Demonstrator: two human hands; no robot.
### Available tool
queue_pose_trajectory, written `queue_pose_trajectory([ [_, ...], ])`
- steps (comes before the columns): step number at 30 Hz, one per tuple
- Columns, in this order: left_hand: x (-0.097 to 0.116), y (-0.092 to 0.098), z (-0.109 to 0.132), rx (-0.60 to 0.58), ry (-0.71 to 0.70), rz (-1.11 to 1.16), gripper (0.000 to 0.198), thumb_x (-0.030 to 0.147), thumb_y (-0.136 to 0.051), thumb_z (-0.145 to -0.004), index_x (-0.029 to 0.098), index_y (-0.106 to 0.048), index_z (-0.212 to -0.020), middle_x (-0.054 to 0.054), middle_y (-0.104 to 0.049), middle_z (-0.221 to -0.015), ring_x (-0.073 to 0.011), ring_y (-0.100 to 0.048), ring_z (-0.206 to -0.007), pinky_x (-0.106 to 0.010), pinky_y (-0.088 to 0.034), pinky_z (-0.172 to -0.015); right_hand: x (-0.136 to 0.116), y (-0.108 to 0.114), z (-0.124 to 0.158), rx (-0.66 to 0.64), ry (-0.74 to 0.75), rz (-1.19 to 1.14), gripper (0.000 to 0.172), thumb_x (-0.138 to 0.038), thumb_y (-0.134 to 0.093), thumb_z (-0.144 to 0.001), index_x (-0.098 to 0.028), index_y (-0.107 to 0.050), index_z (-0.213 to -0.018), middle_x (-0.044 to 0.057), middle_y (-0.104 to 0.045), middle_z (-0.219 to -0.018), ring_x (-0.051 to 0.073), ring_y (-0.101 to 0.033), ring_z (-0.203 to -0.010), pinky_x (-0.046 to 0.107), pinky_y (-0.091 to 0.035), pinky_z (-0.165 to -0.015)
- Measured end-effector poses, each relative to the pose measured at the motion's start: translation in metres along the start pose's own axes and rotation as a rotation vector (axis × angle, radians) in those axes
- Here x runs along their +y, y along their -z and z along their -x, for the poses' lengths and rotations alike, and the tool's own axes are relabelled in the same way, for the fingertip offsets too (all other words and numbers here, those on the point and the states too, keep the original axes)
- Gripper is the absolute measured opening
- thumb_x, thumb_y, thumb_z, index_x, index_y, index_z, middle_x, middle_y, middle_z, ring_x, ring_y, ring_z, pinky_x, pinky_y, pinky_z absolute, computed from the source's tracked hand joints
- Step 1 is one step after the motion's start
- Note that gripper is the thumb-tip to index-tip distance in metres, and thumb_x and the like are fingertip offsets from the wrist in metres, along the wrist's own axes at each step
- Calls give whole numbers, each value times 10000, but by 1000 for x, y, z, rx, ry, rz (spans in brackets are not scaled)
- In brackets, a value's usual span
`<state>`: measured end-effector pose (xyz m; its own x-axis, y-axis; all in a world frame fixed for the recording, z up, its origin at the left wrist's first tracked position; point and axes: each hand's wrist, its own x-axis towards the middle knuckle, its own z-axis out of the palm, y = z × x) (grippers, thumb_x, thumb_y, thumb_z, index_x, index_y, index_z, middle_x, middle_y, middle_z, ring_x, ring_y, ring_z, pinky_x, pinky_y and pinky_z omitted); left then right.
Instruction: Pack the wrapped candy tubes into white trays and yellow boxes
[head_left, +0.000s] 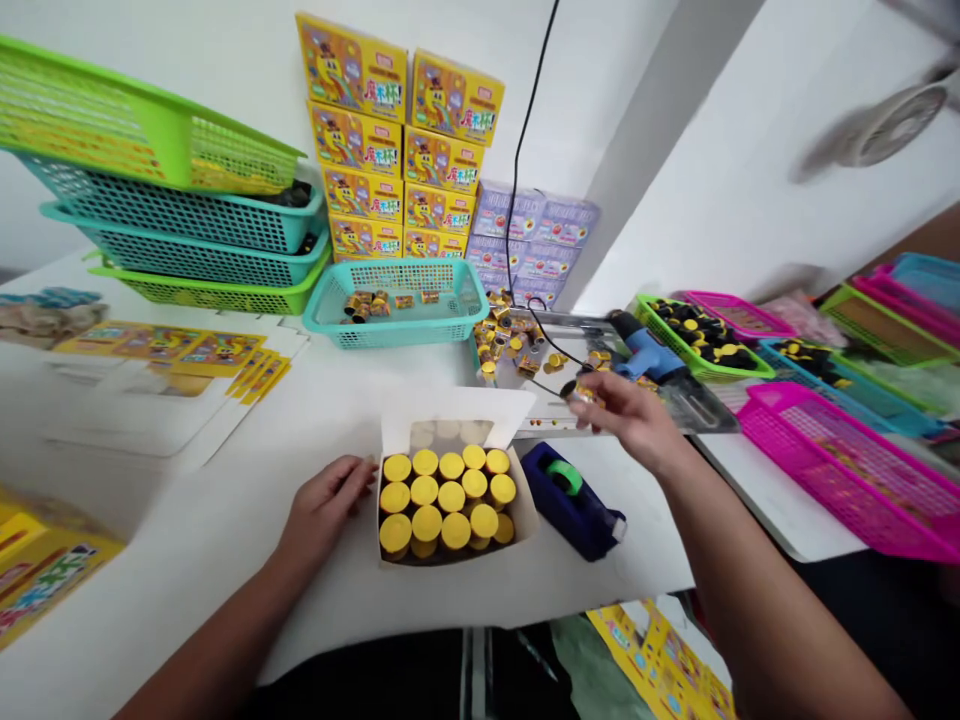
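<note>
Head view. At back: two stacks of yellow boxes, printed with 魔 and 杯!, middle character stylised, smaller print unreadable. Beside these: purple boxes, capitals too blurred to read surely. In right hand: one cup, pinched between thumb and fingertips, dark open end facing left, beyond and right of carton. Left hand: fingers loosely extended, close together, tips at carton's left side; cannot tell whether touching. In carton: three rows, yellow caps up. Just right: tape dispenser.
</note>
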<state>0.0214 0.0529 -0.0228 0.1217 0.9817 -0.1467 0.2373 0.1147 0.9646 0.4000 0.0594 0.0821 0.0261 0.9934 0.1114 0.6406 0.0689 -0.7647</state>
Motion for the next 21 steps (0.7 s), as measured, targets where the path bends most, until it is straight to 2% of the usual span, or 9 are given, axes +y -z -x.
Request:
queue_pose_trajectory([
  [2, 5, -4, 6, 25, -16, 66, 461, 623, -540, -838, 191, -643, -963, -48, -667, -934, -213, -587, -840, -277, -468, -691, -29, -9, 45, -83, 188, 17, 321, -425, -668, -839, -198, -649, -1067, 53, -667, -929, 173, -636, -803, 288, -495, -700],
  [4, 11, -10, 12, 34, -83, 117, 467, 599, -501, -882, 201, -623, -1093, -65, -658, -1107, -241, -586, -1003, -301, -475, -810, -50, -26, 77, -198, 296, 116, 286, -374, -656, -864, -201, -662, -1090, 50, -653, -915, 159, -619, -793, 282, -483, -708],
  [7, 21, -20, 18, -2, -147, 190, 458, 547, -517, -904, 221, -564, -1222, -66, -613, -1252, -250, -559, -1119, -328, -460, -920, -58, -54, 94, -291, 335, 351, 292, -367, -624, -882, -177, -655, -1102, 56, -624, -861, 173, -594, -736, 293, -463, -643],
  [9, 25, -25, 20, -40, -125, 231, 491, 525, -572, -882, 221, -529, -1265, -70, -608, -1264, -255, -580, -1096, -340, -484, -898, -54, -64, 92, -290, 326, 456, 368, -429, -617, -880, -163, -635, -1134, 72, -633, -897, 198, -605, -753, 318, -472, -655],
  [13, 26, -25, 26, -29, -101, 247, 520, 528, -575, -881, 214, -518, -1293, -76, -600, -1281, -273, -567, -1144, -353, -498, -900, -41, -74, 88, -139, 264, 381, 495, -527, -604, -871, -163, -579, -1207, 80, -646, -972, 199, -622, -785, 327, -496, -697],
  [17, 23, -20, 33, -9, -102, 240, 498, 533, -520, -913, 232, -526, -1310, -57, -560, -1357, -276, -470, -1281, -356, -444, -1011, -29, -94, 97, 90, 109, 151, 387, -476, -475, -956, -184, -580, -1187, 48, -635, -876, 166, -611, -755, 290, -498, -679],
  [19, 22, -18, 35, -46, -75, 253, 506, 529, -537, -907, 234, -520, -1317, -55, -550, -1374, -274, -467, -1286, -347, -455, -995, -25, -106, 102, 180, 52, 76, 357, -447, -455, -969, -184, -591, -1168, 51, -637, -891, 162, -612, -768, 280, -503, -676],
  [21, 21, -18, 35, -71, -67, 273, 503, 518, -553, -902, 235, -517, -1317, -54, -548, -1377, -268, -486, -1267, -339, -467, -973, -24, -115, 105, 228, 61, 43, 328, -440, -510, -944, -187, -619, -1122, 47, -622, -877, 157, -602, -747, 271, -503, -646],
])
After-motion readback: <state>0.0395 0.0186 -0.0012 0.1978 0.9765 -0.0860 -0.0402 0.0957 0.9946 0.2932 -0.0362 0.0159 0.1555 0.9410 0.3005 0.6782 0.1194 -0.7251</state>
